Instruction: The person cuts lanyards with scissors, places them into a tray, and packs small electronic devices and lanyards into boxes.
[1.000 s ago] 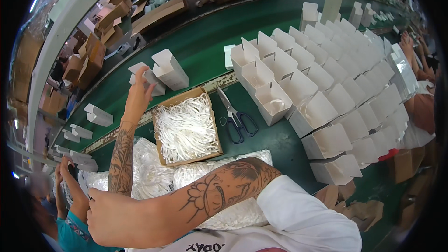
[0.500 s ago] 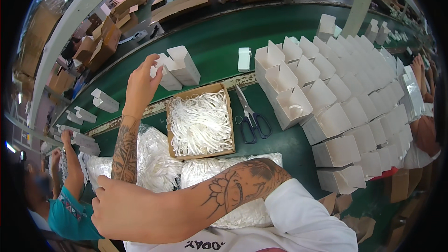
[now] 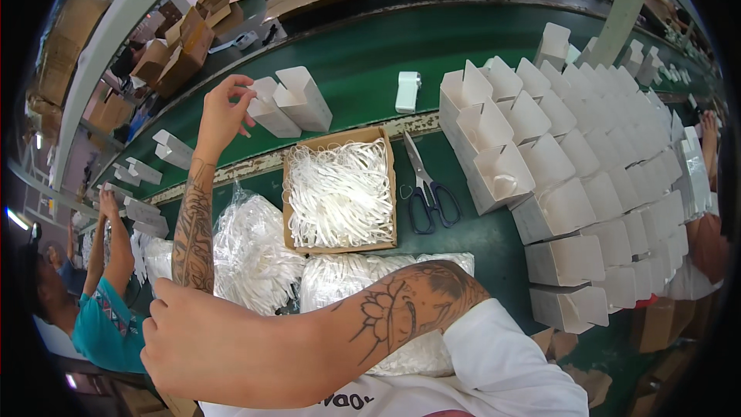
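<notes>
My left hand (image 3: 222, 113) reaches over the green conveyor belt, fingers bent and apart, with nothing seen between them. Its fingertips are close beside the left one of two open white boxes (image 3: 272, 116); whether they touch it I cannot tell. My right arm crosses in front of me, and my right hand (image 3: 208, 344) is curled over my left forearm near the lower left. Its fingertips are hidden, so what they grip does not show. Between my arms and the belt sits a shallow cardboard box (image 3: 392, 185) full of white looped straps (image 3: 340, 197).
Scissors (image 3: 427, 193) with dark handles lie right of the strap box. A white device (image 3: 407, 93) stands on the belt (image 3: 363, 54). Rows of open white boxes (image 3: 571, 177) fill the right. Clear plastic bags (image 3: 255, 255) lie near me. A person in teal (image 3: 108, 324) works at left.
The view has shifted slightly. My left hand has drawn back a little to the left from the white box it overlapped, its fingers more bent. My right hand stays curled over my left forearm.
</notes>
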Motion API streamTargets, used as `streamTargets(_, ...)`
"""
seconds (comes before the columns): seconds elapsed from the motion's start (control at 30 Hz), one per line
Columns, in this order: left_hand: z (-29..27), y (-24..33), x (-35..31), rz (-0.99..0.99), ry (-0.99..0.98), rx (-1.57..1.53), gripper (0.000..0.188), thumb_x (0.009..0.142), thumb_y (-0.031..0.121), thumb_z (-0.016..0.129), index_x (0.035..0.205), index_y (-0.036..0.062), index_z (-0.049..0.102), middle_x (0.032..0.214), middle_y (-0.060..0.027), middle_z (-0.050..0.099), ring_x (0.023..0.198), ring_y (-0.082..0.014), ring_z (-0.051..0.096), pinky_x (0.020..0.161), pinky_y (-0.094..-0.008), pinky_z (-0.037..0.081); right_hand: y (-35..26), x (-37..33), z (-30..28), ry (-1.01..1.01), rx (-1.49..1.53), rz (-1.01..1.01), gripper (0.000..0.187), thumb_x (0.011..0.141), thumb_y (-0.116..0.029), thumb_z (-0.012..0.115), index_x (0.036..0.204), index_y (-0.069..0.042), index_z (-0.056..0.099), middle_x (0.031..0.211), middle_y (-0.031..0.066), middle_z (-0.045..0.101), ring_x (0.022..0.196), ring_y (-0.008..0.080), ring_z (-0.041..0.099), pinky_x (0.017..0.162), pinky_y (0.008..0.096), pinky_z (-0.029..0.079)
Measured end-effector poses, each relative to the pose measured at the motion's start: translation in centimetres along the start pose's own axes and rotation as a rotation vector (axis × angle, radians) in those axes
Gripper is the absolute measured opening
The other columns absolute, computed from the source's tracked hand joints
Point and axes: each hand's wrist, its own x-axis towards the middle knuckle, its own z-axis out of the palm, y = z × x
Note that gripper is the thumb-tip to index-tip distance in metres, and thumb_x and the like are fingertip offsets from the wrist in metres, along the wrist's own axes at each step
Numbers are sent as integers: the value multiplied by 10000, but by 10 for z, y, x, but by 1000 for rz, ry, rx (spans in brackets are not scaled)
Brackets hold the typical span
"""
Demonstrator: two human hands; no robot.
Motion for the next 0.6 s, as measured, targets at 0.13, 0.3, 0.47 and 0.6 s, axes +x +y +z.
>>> streamTargets(0.13, 2, 4, -5, -8, -100, 248, 231, 912, 32, 681, 1137, -13, 655, 959, -102, 723, 564, -119, 663, 427, -261, 480, -2, 1, 0, -29, -26, -23, 137, 771, -161, 691, 812, -31, 682, 758, 13, 599, 742, 169, 593, 726, 322, 371)
streamTargets(0.3, 9, 4, -7, 266, 168, 247, 199, 910, 35, 699, 1105, 4, 670, 858, -72, 689, 615, -87, 639, 525, -246, 474, -5, -2, 3, 64, -25, 3, 128, 790, -154, 671, 820, -31, 686, 755, 16, 605, 737, 168, 600, 729, 322, 376)
streamTargets(0.47, 68, 70, -35, 386, -50, 90, 233, 995, 224, 666, 1078, 7, 658, 893, -136, 725, 718, -224, 689, 649, -352, 540, -12, 1, 4, 10, -33, 62, 139, 772, -184, 754, 889, -111, 774, 885, -7, 715, 846, 190, 664, 820, 371, 390)
streamTargets(0.6, 169, 86, -8, 391, -281, 594, 590, 923, 482, 707, 1239, 30, 499, 1027, -235, 716, 871, -412, 715, 782, -502, 561, 0, -7, 5, -45, -18, 7, 159, 802, -161, 669, 879, -22, 677, 786, 26, 612, 777, 174, 605, 766, 320, 382)
